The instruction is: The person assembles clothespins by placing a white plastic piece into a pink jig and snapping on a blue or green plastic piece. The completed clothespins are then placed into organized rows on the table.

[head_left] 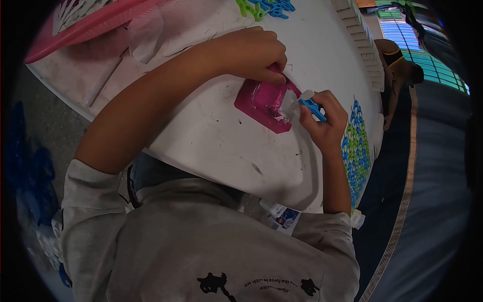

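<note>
A magenta plastic frame [261, 103] lies flat on the white round table [216, 146]. My left hand [254, 53] reaches over from the left, its fingertips pinching the frame's far edge. My right hand [327, 121] is at the frame's right side and grips a small blue plastic piece [313, 107] between thumb and fingers. A bit of white material [289, 108] sits on the frame right under the blue piece. My grey shirt fills the bottom of the view.
A pink basket [90, 22] stands at the table's top left. Several blue and green plastic pieces [266, 7] lie at the far edge, more blue and green pieces [356, 151] along the right rim. White blocks [359, 30] line the top right. Another person [397, 70] bends beyond the table.
</note>
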### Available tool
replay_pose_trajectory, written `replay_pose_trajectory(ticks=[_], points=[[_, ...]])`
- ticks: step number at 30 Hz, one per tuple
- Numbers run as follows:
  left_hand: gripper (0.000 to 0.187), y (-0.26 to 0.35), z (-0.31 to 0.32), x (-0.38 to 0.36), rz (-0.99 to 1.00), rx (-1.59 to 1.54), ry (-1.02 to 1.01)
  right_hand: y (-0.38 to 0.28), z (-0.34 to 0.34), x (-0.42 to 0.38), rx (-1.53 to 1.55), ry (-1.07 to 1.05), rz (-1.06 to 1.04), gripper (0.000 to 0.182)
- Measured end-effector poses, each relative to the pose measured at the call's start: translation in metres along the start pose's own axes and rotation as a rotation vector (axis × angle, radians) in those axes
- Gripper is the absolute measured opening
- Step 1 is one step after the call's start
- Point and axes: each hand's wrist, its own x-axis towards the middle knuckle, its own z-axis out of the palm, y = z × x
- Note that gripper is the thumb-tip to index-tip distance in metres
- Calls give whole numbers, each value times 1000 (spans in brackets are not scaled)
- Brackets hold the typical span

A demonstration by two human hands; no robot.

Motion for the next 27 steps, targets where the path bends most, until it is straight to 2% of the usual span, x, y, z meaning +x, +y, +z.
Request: replay_pose_trajectory(ticks=[14, 27], points=[[34, -1, 0, 1, -25, -31, -46, -5, -9, 7, -96, -163, -34, 20], [32, 0, 0, -1, -22, -30, -8, -4, -15, 15, -98, -343, -30, 21]])
